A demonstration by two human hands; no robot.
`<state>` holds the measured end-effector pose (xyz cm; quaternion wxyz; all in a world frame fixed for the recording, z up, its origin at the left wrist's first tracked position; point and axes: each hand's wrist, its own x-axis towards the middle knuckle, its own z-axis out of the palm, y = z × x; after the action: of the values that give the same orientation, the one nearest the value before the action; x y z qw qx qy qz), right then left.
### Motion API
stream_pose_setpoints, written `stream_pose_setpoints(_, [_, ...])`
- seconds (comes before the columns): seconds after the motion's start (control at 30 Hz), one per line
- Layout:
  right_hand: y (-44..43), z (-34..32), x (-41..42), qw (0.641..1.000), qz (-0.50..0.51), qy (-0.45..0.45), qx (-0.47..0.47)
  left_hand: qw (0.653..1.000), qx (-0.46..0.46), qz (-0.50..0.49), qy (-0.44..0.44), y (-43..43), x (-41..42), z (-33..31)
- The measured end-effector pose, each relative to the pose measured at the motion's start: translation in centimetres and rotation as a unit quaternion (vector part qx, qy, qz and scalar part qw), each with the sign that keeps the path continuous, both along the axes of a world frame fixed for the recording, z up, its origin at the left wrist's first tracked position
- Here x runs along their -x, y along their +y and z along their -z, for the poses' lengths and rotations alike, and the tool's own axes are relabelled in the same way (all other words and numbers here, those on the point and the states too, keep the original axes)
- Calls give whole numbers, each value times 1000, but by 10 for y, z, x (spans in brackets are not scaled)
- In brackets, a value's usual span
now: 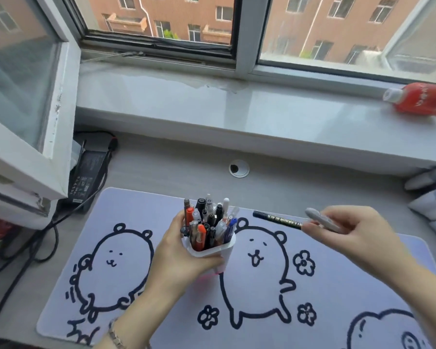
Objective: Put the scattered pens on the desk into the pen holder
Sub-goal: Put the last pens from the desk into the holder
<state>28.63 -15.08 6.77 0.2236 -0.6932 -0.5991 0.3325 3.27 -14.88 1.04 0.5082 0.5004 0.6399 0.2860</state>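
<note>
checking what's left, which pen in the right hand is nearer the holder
The navy marker with gold lettering; it juts toward the pen holder, the pale grey pen sits by the right hand.

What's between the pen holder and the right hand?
Head view: only the dark marker the right hand holds, its tip short of the pen holder; beneath it, bare printed desk mat.

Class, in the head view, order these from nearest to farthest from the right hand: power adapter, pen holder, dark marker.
1. dark marker, held in the right hand
2. pen holder, centre
3. power adapter, far left
</note>
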Motion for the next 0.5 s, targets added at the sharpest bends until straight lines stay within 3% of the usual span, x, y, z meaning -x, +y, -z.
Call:
stream_pose_setpoints(0.13, [-27,-24,5,997,-69,-39,24,999,-21,32,21,-13,-15,0])
stream_pose_setpoints(0.27, [-33,-29,23,986,-101,-129,-18,996,-45,68,23,-24,-32,-7])
stream_pose_setpoints(0.43, [-41,-10,52,988,-71,-58,-123,994,-45,94,18,-37,-47,-11])
stream_pose_setpoints(0.5, [-47,1,57,984,-18,14,-178,996,-36,80,10,-40,-47,-9])
